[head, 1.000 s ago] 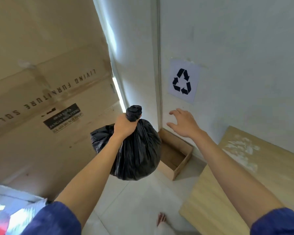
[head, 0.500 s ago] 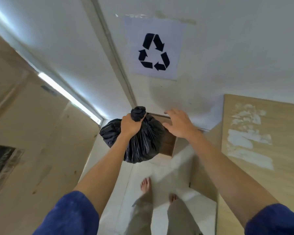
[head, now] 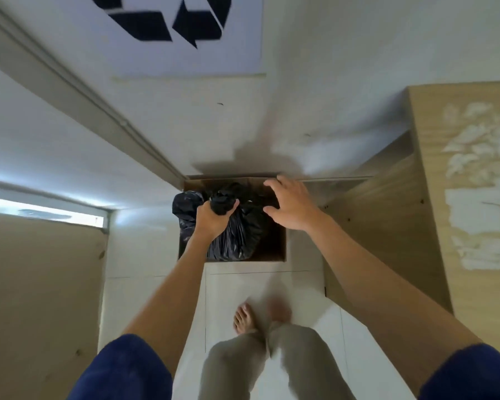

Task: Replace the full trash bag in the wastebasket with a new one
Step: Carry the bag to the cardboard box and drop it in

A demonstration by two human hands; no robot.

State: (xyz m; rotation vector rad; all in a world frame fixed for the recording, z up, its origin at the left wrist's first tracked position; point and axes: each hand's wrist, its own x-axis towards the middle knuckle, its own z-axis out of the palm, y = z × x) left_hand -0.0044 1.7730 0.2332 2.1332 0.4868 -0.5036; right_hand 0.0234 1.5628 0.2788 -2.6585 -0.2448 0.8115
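tied trash bag [head: 237,238] at the cardboard box [head: 274,249] mouth
left hand [head: 211,219] grips its knot, right hand [head: 292,206] spread wide; the bulge past the left rim may snag.

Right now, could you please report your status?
Left hand grips bag by neck. Bag over open box. Right hand open beside it. Nothing in the way.
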